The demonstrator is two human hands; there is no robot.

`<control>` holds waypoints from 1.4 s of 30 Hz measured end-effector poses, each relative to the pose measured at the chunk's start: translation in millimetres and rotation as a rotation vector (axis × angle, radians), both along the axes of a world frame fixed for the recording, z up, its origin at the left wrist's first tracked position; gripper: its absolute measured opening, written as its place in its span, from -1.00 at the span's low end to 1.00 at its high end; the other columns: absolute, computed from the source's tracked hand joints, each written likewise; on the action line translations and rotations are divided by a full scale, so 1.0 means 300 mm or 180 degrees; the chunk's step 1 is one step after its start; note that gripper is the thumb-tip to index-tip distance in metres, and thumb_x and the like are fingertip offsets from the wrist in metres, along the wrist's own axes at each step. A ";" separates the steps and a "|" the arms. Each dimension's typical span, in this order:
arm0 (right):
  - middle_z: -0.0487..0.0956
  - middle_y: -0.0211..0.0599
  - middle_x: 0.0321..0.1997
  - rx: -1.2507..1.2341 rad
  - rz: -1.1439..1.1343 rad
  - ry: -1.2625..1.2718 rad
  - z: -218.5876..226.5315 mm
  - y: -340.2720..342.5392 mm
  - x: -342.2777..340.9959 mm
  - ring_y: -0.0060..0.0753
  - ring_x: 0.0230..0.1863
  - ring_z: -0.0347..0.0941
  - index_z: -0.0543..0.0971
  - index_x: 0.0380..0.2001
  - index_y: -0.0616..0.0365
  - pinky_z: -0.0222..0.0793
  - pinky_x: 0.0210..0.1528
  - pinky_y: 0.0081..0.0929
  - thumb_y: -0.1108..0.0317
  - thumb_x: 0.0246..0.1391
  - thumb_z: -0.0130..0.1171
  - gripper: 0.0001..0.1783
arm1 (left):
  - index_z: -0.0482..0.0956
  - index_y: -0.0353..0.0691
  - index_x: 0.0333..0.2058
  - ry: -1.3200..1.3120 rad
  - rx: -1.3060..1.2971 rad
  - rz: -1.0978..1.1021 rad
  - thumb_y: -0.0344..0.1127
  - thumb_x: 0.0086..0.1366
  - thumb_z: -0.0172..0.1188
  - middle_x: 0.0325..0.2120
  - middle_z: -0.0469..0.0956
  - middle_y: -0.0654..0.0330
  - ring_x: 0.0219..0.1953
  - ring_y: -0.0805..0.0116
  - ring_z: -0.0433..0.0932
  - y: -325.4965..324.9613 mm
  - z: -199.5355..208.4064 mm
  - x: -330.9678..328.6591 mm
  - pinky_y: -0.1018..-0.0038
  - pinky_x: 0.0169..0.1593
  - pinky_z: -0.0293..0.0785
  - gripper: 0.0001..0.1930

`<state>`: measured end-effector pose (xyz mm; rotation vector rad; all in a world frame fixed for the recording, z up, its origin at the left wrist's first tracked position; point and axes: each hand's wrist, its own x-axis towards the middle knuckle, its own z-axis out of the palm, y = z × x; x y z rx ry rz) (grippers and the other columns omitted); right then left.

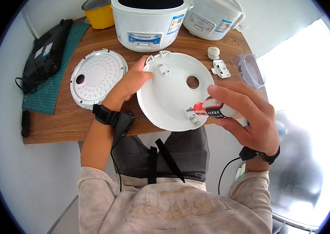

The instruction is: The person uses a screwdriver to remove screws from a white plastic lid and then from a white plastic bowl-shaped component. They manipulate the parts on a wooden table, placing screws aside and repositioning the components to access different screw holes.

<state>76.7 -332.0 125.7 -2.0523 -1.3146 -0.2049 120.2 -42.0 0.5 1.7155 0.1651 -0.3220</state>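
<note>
A round white plastic rice cooker lid shell (165, 95) lies hollow side up at the table's front edge, its near rim jutting past the edge. My left hand (133, 80) grips its upper left rim, thumb on the inside. In my right hand (251, 113) is a screwdriver (212, 108) with a red, white and black handle. The screwdriver's tip meets a small white bracket (191, 115) inside the shell near its lower right rim; whether a screw sits there cannot be made out. A round hole (192, 82) pierces the shell on the right.
A dimpled metal inner lid (98, 78) lies left. Two white rice cookers (149, 29) and a yellow pot (99, 16) stand behind. White plastic parts (220, 69) and a clear container (249, 71) are at right. A black device (48, 54) rests on a green cutting mat (42, 103).
</note>
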 end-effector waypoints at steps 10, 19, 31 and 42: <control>0.57 -0.10 -0.01 0.0182 -0.0431 -0.0099 -0.050 0.032 0.006 -0.15 -0.20 0.58 0.50 0.02 0.20 0.53 -0.23 -0.36 0.36 -0.16 0.51 -0.38 | 0.20 -0.27 0.33 -0.0082 0.0094 -0.0038 -0.43 0.27 0.06 0.15 0.44 -0.06 0.12 0.19 0.49 -0.013 0.016 -0.006 0.35 0.17 0.40 -0.37; 0.55 0.01 0.02 0.0465 -0.0639 -0.0610 -0.079 0.049 0.026 -0.05 -0.16 0.56 0.43 0.07 0.21 0.53 -0.20 -0.32 0.34 -0.14 0.52 -0.31 | 0.20 -0.26 0.34 -0.0090 0.0126 0.0017 -0.41 0.26 0.06 0.17 0.41 -0.07 0.14 0.17 0.48 -0.010 0.010 -0.009 0.35 0.18 0.40 -0.36; 0.55 -0.07 -0.05 0.0612 -0.0209 -0.0171 -0.089 0.029 0.020 -0.09 -0.21 0.55 0.45 0.03 0.20 0.52 -0.23 -0.32 0.28 -0.29 0.61 -0.23 | 0.18 -0.27 0.35 -0.0056 0.0107 -0.0020 -0.39 0.25 0.09 0.17 0.42 -0.09 0.13 0.16 0.49 -0.014 0.015 -0.004 0.35 0.16 0.42 -0.33; 0.57 -0.09 -0.13 0.0602 -0.0192 0.0085 -0.072 0.040 0.000 -0.09 -0.25 0.55 0.50 -0.02 0.16 0.52 -0.19 -0.34 0.56 -0.20 0.41 -0.43 | 0.18 -0.27 0.35 0.0001 0.0147 -0.0012 -0.37 0.25 0.08 0.19 0.39 -0.10 0.17 0.15 0.45 -0.015 0.023 -0.009 0.35 0.21 0.37 -0.33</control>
